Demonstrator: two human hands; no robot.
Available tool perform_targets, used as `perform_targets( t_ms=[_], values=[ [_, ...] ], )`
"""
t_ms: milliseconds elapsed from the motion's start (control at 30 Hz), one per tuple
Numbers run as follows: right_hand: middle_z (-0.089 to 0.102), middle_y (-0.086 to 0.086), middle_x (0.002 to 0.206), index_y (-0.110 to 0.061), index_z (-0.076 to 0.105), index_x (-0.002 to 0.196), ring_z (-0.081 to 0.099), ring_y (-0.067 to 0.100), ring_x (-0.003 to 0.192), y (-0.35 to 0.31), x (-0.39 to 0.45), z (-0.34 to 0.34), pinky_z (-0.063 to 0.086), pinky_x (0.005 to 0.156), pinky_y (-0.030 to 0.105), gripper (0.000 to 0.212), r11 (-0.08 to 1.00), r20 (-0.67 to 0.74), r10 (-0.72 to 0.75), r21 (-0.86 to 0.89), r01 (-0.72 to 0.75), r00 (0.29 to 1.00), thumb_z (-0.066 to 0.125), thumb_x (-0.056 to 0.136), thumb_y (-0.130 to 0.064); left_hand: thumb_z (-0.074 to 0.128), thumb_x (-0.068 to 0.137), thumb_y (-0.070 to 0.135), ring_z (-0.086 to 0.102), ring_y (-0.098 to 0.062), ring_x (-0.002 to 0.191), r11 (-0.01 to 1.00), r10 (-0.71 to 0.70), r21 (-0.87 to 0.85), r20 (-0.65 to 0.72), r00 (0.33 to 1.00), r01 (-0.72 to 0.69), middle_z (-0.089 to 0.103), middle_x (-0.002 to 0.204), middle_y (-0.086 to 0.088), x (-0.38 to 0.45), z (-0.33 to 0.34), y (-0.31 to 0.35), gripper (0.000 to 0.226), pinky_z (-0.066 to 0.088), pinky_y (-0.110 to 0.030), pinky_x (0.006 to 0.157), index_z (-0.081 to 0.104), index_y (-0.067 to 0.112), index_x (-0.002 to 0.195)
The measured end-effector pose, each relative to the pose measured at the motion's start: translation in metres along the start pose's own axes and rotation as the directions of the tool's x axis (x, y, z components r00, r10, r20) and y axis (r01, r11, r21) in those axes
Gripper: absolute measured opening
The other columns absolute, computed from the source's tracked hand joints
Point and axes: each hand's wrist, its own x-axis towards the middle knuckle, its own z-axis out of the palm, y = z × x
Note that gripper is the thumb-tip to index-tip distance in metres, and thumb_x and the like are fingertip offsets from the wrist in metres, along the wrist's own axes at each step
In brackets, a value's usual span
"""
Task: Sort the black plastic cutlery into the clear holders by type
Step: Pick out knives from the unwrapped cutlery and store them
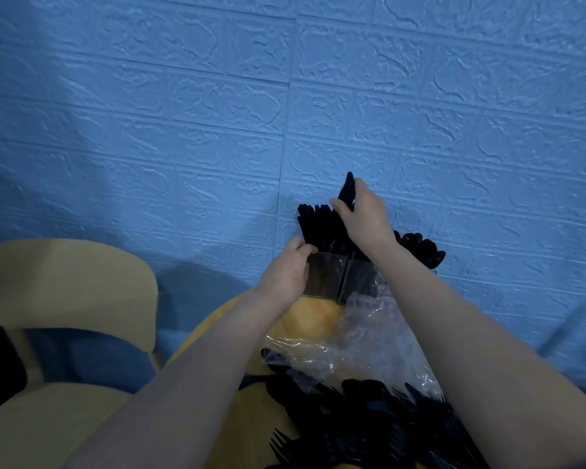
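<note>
wall (149, 113): blue, raised brick pattern | cutlery (322, 225): black | holders (329, 279): clear | table (312, 316): yellow | chair (65, 275): pale tan | plastic bag (362, 336): clear

1. I see the wall (149, 113) as blue, matt, embossed in a rough brick pattern.
2. I read the holders (325, 275) as clear, smooth, glossy plastic.
3. The cutlery (369, 418) looks like black plastic.
4. The bag (362, 336) is thin, crinkled, shiny film.
5. The chair (65, 275) appears smooth, pale, matt.

Plastic bag (362, 336) just before crowded holders (325, 275)
</note>
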Motion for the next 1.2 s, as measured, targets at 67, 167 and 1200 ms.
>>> perform_targets(
  t_ms=[67,167,1200],
  values=[
    [0.047,0.001,0.073,-0.007,0.046,0.106,0.044,0.019,0.065,0.002,0.001,0.0,0.03,0.052,0.027,0.031,0.999,0.028,0.037,-0.04,-0.036,0.999,0.058,0.093,-0.033,0.041,0.096,0.0,0.054,-0.026,0.107,1.0,-0.008,-0.008,-0.006,1.0,0.008,0.043,0.127,-0.01,0.0,0.001,0.0,0.04,0.039,-0.027,0.089,0.047,0.005,0.135],
    [0.056,0.011,0.101,-0.004,0.05,0.113,0.053,0.026,0.094,0.008,-0.005,0.004,0.04,0.073,0.032,0.048,0.947,0.166,0.039,-0.32,0.017,0.985,0.063,0.087,-0.042,0.042,0.096,0.0,0.053,-0.025,0.108,0.999,-0.022,-0.033,-0.006,1.0,0.022,0.043,0.126,-0.01,-0.002,0.002,0.001,0.04,0.038,-0.026,0.091,0.047,0.006,0.135],
    [0.037,0.003,0.15,-0.022,0.043,0.14,0.038,0.024,0.134,0.005,-0.171,-0.034,0.03,0.111,0.04,0.048,0.871,0.593,0.164,-0.462,0.166,0.788,0.041,0.098,-0.045,0.06,0.09,0.007,0.056,-0.021,0.11,0.981,-0.189,0.004,0.256,0.948,0.195,0.054,0.116,-0.006,-0.158,-0.028,-0.01,0.029,0.043,-0.034,0.099,0.066,0.019,0.117]
  ],
)
